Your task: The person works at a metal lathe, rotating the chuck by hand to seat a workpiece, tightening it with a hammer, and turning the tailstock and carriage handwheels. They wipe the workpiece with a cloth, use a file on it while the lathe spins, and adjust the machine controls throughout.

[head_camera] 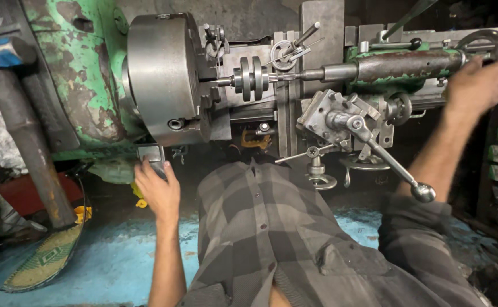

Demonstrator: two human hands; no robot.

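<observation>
- While I am leaning over the lathe, my right hand (479, 79) is resting on the tailstock handwheel (486, 42) at the far right, fingers curled over its rim and closed on it.
- My left hand (158, 190) is reaching down under the chuck, fingers wrapped around a small grey lever (151, 154) just below the green headstock (75, 74).
- Between my hands, a steel workpiece (250, 78) shaped like a grooved pulley is sitting in the jaws of the big round chuck (160, 77), level and pointing toward the tailstock.
- A drill bit (286, 75) is sticking out of the tailstock quill (340, 72), its tip lying at the workpiece's right face; I cannot tell whether they are touching.
- Just below the quill, the tool post (331, 116) is standing with its long clamp handle (391, 162) slanting down to a ball knob.
- My grey checked shirt (271, 239) is filling the lower middle of the view.
- Off to the left, a heavy hammer (18, 108) is leaning against the machine, above a blue floor (106, 267).
</observation>
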